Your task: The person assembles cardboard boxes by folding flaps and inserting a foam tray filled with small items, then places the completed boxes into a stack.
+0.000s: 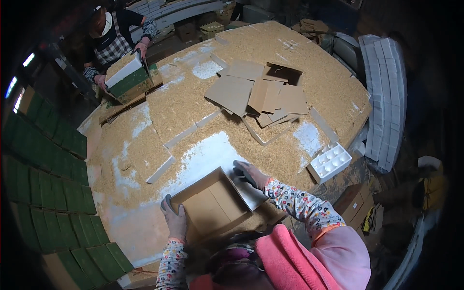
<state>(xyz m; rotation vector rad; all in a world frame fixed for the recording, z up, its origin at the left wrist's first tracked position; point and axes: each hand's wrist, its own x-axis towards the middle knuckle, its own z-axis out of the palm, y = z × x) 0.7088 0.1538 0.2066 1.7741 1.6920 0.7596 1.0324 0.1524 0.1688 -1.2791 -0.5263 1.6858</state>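
Observation:
An open cardboard box (210, 202) with low walls and nothing in it sits in front of me at the table's near edge. A seam crosses its bottom. My left hand (174, 218), in a grey glove, is at the box's left wall, with the thumb on the inner side and the fingers on the outer side. Just past the right wall, near the far right corner, is my gloved right hand (252, 175). Its fingers stretch forward and are apart, over the whitish tabletop, holding nothing that I can see.
Sawdust-like material (188, 104) covers much of the table, framed by low strips. Flat cardboard pieces (231, 94) lie in its middle; a white foam tray (330, 162) stands right. Green boxes (48, 188) are stacked left. A co-worker (118, 41) handles a white-and-green box (126, 77) far left.

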